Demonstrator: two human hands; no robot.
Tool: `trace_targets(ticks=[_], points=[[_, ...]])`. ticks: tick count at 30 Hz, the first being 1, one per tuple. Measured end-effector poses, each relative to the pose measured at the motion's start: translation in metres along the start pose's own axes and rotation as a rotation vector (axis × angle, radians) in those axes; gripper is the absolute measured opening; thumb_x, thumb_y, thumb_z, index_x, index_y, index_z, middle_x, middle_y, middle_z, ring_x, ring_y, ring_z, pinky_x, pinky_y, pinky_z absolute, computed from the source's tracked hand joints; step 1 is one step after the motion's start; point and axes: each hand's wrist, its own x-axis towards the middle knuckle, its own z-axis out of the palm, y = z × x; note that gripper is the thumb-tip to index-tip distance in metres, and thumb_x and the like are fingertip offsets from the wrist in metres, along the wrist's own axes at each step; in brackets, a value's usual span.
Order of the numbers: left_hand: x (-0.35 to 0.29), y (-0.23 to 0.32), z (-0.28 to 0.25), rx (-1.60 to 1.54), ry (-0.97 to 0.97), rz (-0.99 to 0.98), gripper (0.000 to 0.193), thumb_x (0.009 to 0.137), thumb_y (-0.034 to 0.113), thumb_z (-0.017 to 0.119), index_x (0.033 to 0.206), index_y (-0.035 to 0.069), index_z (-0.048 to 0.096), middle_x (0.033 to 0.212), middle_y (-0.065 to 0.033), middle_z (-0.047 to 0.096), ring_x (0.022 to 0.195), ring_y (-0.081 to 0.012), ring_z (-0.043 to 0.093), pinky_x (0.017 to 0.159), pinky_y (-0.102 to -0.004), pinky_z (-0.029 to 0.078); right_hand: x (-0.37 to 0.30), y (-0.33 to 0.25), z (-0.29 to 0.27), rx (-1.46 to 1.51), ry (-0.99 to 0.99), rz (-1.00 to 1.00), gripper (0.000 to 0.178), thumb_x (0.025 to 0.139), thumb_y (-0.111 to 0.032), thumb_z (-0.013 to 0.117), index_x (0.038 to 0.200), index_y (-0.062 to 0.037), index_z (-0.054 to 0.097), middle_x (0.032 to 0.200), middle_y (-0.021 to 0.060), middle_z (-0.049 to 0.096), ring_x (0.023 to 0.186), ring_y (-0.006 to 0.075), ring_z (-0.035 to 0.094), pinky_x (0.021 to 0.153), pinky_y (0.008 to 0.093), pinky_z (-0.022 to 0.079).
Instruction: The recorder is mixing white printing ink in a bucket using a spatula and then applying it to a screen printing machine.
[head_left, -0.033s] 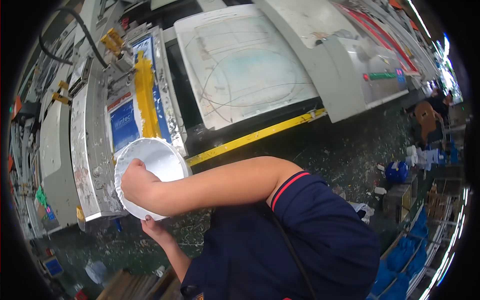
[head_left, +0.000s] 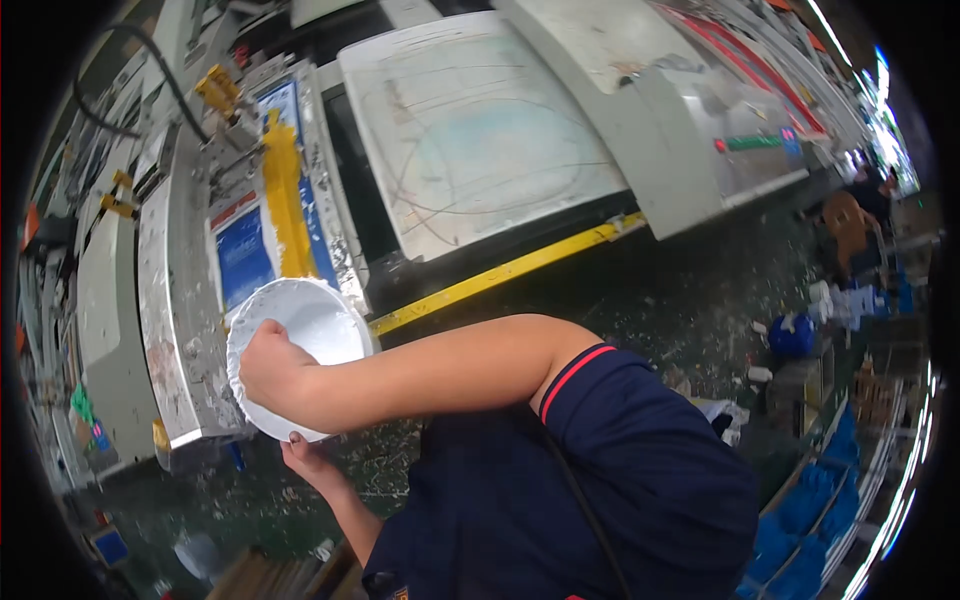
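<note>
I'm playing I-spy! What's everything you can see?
White tub: one, white, left of centre
Yellow band: one, yellow, above the tub
Blue panel: one, blue, left of the band
Large board: one, whitish, top centre
Yellow bar: one, yellow, below the board
Blue container: one, blue, right
Blue bundles: several, blue, lower right
Person: at least one, dark clothes, far right
Clutter: uncountable, mixed, right
Right sleeve: one, navy, lower right
Left hand: one, bare, at tub's lower edge
Right hand: one, bare, at tub's opening

Wht tub [head_left: 305, 303] looks smooth, glossy plas.; shirt [head_left: 640, 450] matt cloth.
</note>
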Motion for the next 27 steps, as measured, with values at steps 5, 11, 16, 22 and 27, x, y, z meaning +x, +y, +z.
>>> trace_targets(ticks=[5, 11, 16, 22, 27], points=[[-0.003, 0.005, -0.001, -0.023, 0.047, 0.019, 0.066, 0.09, 0.053, 0.057, 0.124, -0.004, 0.052, 0.099, -0.0067, 0.06, 0.078, -0.0126, 0.053, 0.064, -0.0249, 0.038, 0.006, -0.017, -0.002, 0.0, 0.008, 0.14, 0.014, 0.079, -0.02, 0.066, 0.086, -0.0164, 0.078, 0.077, -0.0019, 0.07, 0.069, 0.019, 0.064, 0.053, 0.0387, 0.035], [0.002, -0.002, -0.008, -0.037, -0.006, -0.02, 0.051, 0.092, 0.045, 0.06, 0.111, -0.002, 0.054, 0.081, 0.0007, 0.05, 0.069, -0.0073, 0.042, 0.059, -0.0242, 0.037, 0.004, -0.015, 0.0, -0.037, -0.026, 0.207, 0.015, 0.082, -0.02, 0.066, 0.09, -0.0164, 0.078, 0.08, -0.0025, 0.071, 0.071, 0.0184, 0.065, 0.054, 0.0372, 0.036], [0.001, -0.001, -0.001, -0.019, 0.025, 0.009, 0.043, 0.095, 0.042, 0.058, 0.101, 0.0, 0.053, 0.074, 0.0011, 0.045, 0.063, -0.0098, 0.042, 0.057, -0.0251, 0.039, 0.002, -0.022, -0.002, -0.049, -0.025, 0.237, 0.015, 0.082, -0.019, 0.066, 0.091, -0.0166, 0.078, 0.081, -0.0024, 0.071, 0.073, 0.0191, 0.065, 0.053, 0.0372, 0.036], [0.002, -0.003, -0.01, 0.03, -0.003, 0.0, 0.053, 0.094, 0.048, 0.058, 0.107, -0.003, 0.055, 0.081, -0.0033, 0.049, 0.07, -0.0124, 0.048, 0.06, -0.0265, 0.043, -0.009, -0.03, -0.01, -0.049, 0.007, 0.22, 0.016, 0.084, -0.021, 0.065, 0.092, -0.017, 0.078, 0.087, -0.0007, 0.073, 0.077, 0.0208, 0.067, 0.058, 0.0383, 0.04], [-0.008, 0.01, 0.002, -0.006, 0.017, -0.003, 0.048, 0.094, 0.049, 0.058, 0.101, 0.002, 0.054, 0.076, -0.0001, 0.044, 0.062, -0.0095, 0.044, 0.053, -0.0239, 0.037, -0.014, -0.028, -0.008, -0.019, -0.036, 0.205, 0.018, 0.086, -0.021, 0.064, 0.096, -0.0156, 0.078, 0.092, 0.002, 0.073, 0.08, 0.0218, 0.067, 0.06, 0.0394, 0.041]])
